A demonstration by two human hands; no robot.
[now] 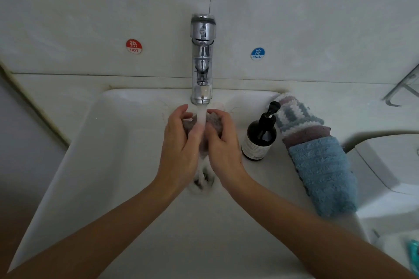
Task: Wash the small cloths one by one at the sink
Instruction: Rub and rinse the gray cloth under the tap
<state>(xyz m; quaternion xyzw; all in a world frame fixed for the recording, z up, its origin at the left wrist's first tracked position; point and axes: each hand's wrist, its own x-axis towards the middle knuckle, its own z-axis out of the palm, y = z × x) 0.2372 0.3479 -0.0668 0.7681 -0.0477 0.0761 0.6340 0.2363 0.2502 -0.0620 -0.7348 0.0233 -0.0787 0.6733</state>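
Cloth, grey and bunched into a wad, sits between both hands over the middle of the sink, right under the tap. From the head camera I see my left hand curled round the wad's left side, fingers grasping it, thumb across the front. My right hand clasps the right side the same way, fingers bent over the top edge. The water stream falls from the spout onto the cloth between my thumbs and runs off below the hands toward the drain, where it foams a little. The basin holds no standing water that I can make out, only the wet patch round the drain.

On the sink's right rim stands a dark pump bottle, upright, with a pale label; how full it is I cannot tell. Just right of it lie the waiting cloths in a row: a striped cloth farthest back, a mauve cloth in the middle, a blue cloth nearest me, each overlapping the next. On the wall behind, a red HOT sticker sits left of the tap and a blue COLD sticker sits right.
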